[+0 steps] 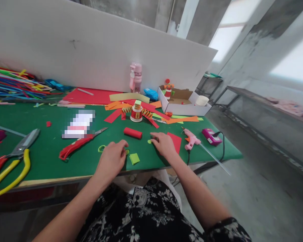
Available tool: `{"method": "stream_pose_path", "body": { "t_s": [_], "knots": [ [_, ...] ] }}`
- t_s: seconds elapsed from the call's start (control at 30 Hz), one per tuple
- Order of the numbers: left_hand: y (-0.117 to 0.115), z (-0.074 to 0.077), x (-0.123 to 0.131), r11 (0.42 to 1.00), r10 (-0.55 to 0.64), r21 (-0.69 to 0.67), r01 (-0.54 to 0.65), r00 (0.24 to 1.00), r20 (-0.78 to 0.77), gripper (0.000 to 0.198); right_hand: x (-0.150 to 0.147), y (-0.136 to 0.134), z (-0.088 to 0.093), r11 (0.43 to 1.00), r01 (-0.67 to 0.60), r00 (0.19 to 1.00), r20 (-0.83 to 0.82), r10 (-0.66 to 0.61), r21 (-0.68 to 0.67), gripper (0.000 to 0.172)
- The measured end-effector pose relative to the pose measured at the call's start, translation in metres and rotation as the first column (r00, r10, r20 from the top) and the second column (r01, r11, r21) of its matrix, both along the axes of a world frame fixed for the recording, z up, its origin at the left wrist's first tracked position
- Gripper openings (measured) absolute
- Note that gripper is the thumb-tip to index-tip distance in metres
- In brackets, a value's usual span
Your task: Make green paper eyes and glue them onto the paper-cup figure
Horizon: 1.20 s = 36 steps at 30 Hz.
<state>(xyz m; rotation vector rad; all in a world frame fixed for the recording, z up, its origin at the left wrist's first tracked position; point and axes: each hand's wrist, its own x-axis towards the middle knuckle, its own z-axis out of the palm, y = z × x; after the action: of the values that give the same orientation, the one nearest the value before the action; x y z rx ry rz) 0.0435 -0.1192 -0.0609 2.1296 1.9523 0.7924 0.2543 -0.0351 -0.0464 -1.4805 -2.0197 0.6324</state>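
My left hand (pixel 112 156) is low over the front of the table with its fingers curled in; a small green paper piece (pixel 127 152) shows at the fingertips, and whether they grip it is unclear. Left of this hand lies a light-green paper ring (pixel 101 148). My right hand (pixel 164 144) has thumb and forefinger apart, close beside a small green disc (pixel 149 141). Between the hands are a green paper square (pixel 134 158) and, farther back, a red paper roll (pixel 132 133). A red paper sheet (pixel 175 143) lies partly behind my right hand.
Behind stands a paper-cup figure (pixel 136 112) with folded arms. A pink glue gun (pixel 191 138) lies at right, its long glue stick passing the table edge. At left are a red-handled knife (pixel 77 147), pliers (pixel 20 151) and a phone (pixel 79 124). A white box (pixel 184 109) sits behind.
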Motion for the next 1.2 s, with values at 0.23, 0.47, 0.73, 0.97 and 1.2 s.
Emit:
{"method": "stream_pose_path", "body": {
  "t_s": [0.23, 0.47, 0.73, 0.97, 1.2],
  "knots": [
    [-0.011, 0.001, -0.017, 0.999, -0.037, -0.038, 0.037, 0.999, -0.008, 0.032, -0.017, -0.063, -0.010, 0.883, -0.430, 0.903, 0.081, 0.422, 0.190, 0.028],
    [-0.029, -0.005, -0.023, 0.995, -0.078, 0.027, 0.095, 0.924, -0.374, 0.056, -0.017, -0.057, -0.027, 0.858, -0.436, 0.897, 0.209, 0.390, 0.271, 0.022],
    [-0.030, -0.027, -0.031, 0.967, -0.170, 0.133, 0.216, 0.942, -0.288, 0.060, -0.002, -0.055, -0.023, 0.914, -0.204, 0.976, -0.002, 0.218, 0.351, 0.022],
    [-0.030, -0.040, -0.041, 0.937, -0.200, 0.216, 0.274, 0.929, -0.312, 0.058, 0.066, -0.043, -0.013, 0.909, 0.128, 0.991, -0.013, -0.134, 0.397, 0.018],
    [-0.028, -0.043, -0.037, 0.927, -0.181, 0.261, 0.268, 0.932, -0.315, 0.058, 0.080, 0.068, 0.029, 0.962, 0.123, 0.880, 0.420, -0.219, 0.244, 0.025]
  ]
}}
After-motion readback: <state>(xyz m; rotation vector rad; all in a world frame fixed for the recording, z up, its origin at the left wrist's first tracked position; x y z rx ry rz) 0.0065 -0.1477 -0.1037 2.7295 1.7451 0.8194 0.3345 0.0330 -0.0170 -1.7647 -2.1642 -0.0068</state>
